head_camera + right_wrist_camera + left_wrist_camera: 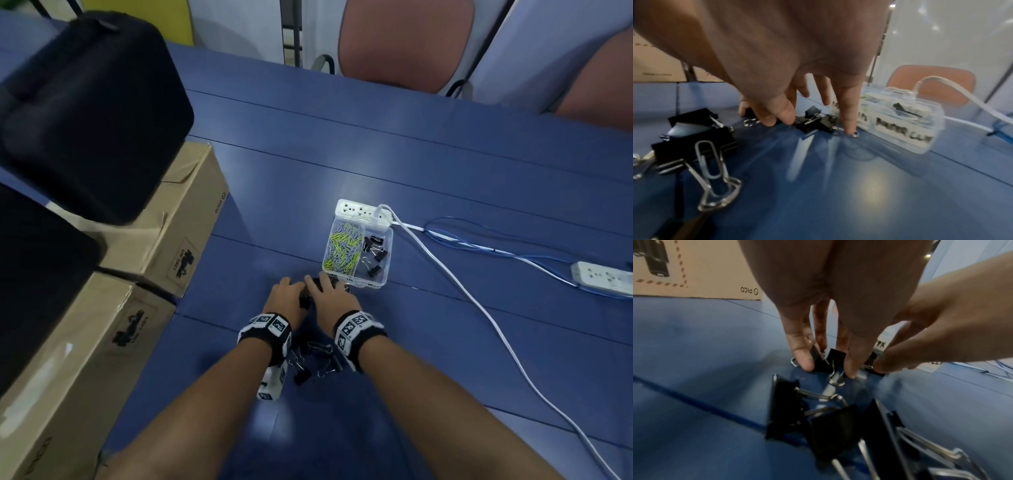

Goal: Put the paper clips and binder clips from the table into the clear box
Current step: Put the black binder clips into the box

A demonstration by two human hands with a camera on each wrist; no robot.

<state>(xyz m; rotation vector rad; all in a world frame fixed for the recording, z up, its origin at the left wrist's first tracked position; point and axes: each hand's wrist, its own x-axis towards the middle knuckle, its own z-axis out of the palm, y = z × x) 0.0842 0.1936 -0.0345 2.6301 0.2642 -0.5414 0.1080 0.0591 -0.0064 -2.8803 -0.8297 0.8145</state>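
Observation:
The clear box (385, 274) stands on the blue table, with green and silver paper clips (344, 246) in its left compartment and black binder clips (375, 253) in its right. Just in front of it, my left hand (291, 284) and right hand (325, 284) meet over a small cluster of black binder clips (813, 123). The left hand (826, 368) pinches clips between its fingertips. The right hand (818, 123) curls round the clips beside it, one finger (846, 120) on a wire handle. More loose binder clips (317, 359) lie under my wrists, with a silver paper clip (709, 160) on one.
Cardboard boxes (164, 240) topped with black bags (85, 113) line the left side. A white power strip (363, 210) sits behind the clear box. Its white cable (479, 308) runs down the right. A second strip (603, 277) and a blue cable (479, 243) lie far right.

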